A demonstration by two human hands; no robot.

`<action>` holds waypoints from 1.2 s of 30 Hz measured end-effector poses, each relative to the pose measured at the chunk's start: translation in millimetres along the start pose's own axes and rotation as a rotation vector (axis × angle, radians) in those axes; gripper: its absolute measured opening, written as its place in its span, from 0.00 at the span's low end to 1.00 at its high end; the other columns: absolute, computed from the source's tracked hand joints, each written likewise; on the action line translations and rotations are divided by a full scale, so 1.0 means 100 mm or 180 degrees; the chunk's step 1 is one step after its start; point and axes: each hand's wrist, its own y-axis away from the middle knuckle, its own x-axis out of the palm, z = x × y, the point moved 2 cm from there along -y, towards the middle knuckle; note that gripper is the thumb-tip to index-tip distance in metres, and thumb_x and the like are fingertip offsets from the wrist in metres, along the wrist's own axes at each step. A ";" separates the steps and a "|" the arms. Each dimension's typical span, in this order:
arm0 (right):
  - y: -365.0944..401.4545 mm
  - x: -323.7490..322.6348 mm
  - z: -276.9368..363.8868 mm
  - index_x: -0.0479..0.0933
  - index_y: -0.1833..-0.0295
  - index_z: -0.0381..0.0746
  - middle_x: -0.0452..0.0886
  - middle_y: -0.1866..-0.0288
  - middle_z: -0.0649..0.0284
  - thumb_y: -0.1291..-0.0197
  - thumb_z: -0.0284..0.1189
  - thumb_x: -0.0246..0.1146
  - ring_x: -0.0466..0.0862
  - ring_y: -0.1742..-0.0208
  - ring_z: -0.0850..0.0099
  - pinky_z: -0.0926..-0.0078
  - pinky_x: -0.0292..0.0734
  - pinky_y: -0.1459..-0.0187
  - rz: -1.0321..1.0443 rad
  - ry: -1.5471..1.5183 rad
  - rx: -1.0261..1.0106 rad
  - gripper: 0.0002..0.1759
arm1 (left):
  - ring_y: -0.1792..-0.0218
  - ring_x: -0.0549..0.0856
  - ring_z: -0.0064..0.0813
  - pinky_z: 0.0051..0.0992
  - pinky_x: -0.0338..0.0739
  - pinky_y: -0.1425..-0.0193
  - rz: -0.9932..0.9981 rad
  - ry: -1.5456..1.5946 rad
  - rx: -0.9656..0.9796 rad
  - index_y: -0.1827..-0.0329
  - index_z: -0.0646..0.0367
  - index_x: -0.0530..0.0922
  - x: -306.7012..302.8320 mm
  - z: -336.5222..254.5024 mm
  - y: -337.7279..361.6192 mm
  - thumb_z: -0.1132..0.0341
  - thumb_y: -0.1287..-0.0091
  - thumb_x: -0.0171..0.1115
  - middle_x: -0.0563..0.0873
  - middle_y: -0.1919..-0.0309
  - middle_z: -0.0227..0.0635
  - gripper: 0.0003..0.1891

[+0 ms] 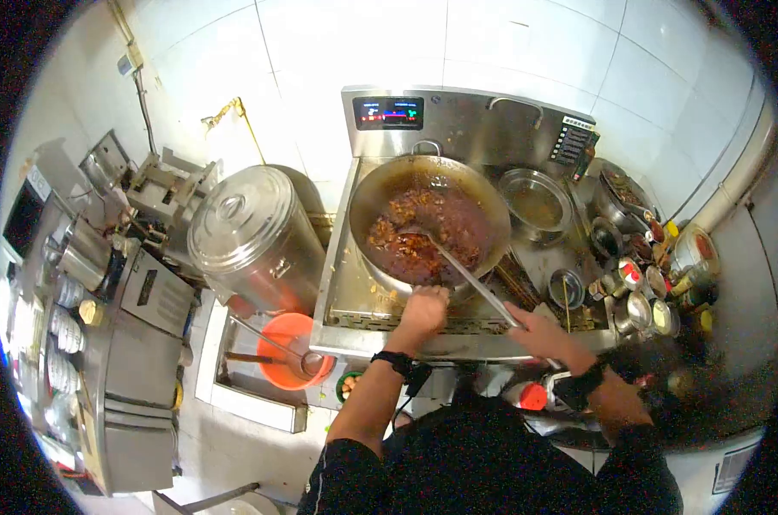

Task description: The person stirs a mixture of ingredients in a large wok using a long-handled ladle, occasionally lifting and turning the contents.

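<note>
A large wok (495,199) sits on the steel stove, filled with dark reddish-brown sauce and chunky pieces of food (419,206). My left hand (426,311) is closed at the wok's near edge; the part it grips is hidden under the fingers. My right hand (543,333) is wrapped round the long metal handle of a ladle (475,281). The ladle slants down to the left, and its bowl lies in the food near the middle of the wok. One loop handle (425,146) shows on the wok's far rim.
Right of the wok stand a steel pot (535,204) and a crowd of seasoning containers (638,305). A tall lidded stockpot (256,245) is at the left. Below it sits an orange bucket (288,328). A control display (389,112) glows on the stove's back panel.
</note>
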 end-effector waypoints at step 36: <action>-1.04 0.51 0.02 0.48 0.18 0.52 0.82 0.66 0.39 0.32 0.34 0.55 0.84 0.67 0.44 0.44 0.78 0.64 -0.0659 0.1272 0.0358 0.40 | 0.74 0.83 0.44 0.41 0.76 0.63 -0.0006 0.0182 -0.0181 0.71 0.55 0.78 -0.18 -0.05 -0.08 0.64 0.37 0.59 0.84 0.76 0.41 0.07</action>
